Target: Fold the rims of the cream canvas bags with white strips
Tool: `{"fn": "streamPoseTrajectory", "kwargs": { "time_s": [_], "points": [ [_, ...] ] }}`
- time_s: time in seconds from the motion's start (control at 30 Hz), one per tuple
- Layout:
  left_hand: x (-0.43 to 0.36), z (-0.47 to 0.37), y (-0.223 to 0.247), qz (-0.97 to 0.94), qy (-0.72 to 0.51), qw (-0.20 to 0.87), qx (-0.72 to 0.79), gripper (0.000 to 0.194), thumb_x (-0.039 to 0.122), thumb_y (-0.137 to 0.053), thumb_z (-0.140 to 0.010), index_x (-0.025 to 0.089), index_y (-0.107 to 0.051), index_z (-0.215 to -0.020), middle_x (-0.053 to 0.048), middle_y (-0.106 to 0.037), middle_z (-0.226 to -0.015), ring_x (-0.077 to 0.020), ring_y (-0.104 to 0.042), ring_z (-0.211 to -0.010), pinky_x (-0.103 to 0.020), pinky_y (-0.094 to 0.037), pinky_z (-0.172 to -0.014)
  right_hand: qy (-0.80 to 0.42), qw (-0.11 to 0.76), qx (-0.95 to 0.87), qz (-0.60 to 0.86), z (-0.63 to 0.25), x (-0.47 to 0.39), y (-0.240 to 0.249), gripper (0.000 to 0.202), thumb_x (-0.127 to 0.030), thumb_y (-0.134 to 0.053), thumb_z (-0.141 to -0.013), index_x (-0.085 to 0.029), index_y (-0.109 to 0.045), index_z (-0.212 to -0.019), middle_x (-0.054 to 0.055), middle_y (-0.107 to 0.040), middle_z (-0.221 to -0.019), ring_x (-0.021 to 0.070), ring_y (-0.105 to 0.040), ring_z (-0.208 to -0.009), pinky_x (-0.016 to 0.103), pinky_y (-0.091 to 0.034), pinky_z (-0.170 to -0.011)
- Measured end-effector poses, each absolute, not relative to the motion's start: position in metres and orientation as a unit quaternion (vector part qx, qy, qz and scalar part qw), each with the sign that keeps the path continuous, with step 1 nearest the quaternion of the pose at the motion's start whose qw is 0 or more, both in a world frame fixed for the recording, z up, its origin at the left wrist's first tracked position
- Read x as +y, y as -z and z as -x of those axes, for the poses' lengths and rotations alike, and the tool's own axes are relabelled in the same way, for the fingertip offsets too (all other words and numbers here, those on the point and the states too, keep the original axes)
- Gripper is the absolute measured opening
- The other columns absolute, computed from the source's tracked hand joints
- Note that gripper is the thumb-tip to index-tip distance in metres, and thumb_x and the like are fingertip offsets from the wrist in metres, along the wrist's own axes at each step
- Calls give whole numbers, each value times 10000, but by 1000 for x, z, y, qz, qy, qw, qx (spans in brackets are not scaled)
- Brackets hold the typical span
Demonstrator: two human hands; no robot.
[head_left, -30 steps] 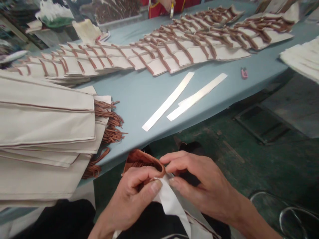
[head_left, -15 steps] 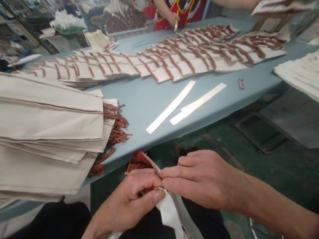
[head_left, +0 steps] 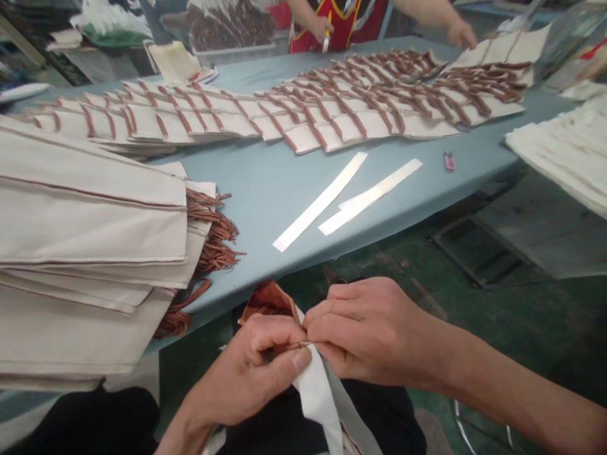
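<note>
White fabric strip (head_left: 318, 398) over the lap below the table edge (head_left: 303, 265), long axis running from fingers down toward the body, brown strap (head_left: 266, 302) at its upper end, left hand (head_left: 251, 373) and right hand (head_left: 374, 332) knuckles up, both pinched closed on the strip's top, fingertips meeting.

I look onto a garment or bag-making workshop: a long blue surface (head_left: 265, 183) carries rows of cream fabric pieces with brown straps (head_left: 303, 110), a stack of folded cream pieces (head_left: 90, 253) sits nearby, and a co-worker (head_left: 351, 19) stands opposite.
</note>
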State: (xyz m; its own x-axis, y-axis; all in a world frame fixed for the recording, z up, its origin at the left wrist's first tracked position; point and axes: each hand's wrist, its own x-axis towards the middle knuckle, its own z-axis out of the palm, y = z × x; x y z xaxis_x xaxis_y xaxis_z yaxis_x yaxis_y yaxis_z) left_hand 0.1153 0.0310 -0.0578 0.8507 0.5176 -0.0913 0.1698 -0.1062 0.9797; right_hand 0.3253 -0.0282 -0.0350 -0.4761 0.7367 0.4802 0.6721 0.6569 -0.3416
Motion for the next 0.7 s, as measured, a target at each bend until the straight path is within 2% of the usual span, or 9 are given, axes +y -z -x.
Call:
{"fn": "streamPoseTrajectory", "kwargs": {
  "time_s": [0.23, 0.37, 0.53, 0.63, 0.7],
  "points": [
    [31, -119, 69, -697, -151, 645, 274, 360, 330, -584, -897, 171, -500, -585, 62, -363, -533, -79, -315, -505, -217, -258, -486, -208, 280, -831, 433, -332, -15, 40, 210, -72, -540, -848, -166, -719, -788, 19, -732, -737, 151, -654, -683, 268, -444, -640],
    [30, -124, 68, -676, -148, 652, 310, 337, 341, -571, -876, 170, -514, -590, 59, -392, -525, -73, -311, -484, -202, -265, -457, -181, 206, -852, 445, -334, -10, 34, 194, -121, -576, -901, -159, -718, -774, 33, -724, -730, 170, -632, -677, 298, -389, -617],
    [27, -133, 72, -681, -149, 629, 344, 278, 237, -564, -842, 167, -506, -580, 71, -346, -537, -65, -274, -501, -185, -235, -451, -94, 150, -880, 441, -333, -12, 39, 214, -148, -583, -956, -157, -680, -766, 42, -698, -693, 191, -583, -632, 332, -304, -560],
    [25, -138, 78, -683, -161, 615, 359, 276, 220, -564, -848, 163, -527, -581, 72, -349, -538, -66, -277, -499, -185, -233, -448, -121, 164, -875, 440, -341, -15, 46, 212, -139, -577, -977, -150, -680, -792, 48, -710, -740, 198, -612, -673, 331, -362, -598],
    [24, -141, 79, -687, -177, 607, 358, 253, 224, -560, -866, 152, -596, -626, 74, -373, -535, -67, -289, -491, -186, -258, -456, -195, 225, -831, 471, -347, -18, 47, 198, -129, -558, -988, -156, -680, -835, 44, -731, -809, 190, -652, -746, 313, -435, -679]
  ]
}}
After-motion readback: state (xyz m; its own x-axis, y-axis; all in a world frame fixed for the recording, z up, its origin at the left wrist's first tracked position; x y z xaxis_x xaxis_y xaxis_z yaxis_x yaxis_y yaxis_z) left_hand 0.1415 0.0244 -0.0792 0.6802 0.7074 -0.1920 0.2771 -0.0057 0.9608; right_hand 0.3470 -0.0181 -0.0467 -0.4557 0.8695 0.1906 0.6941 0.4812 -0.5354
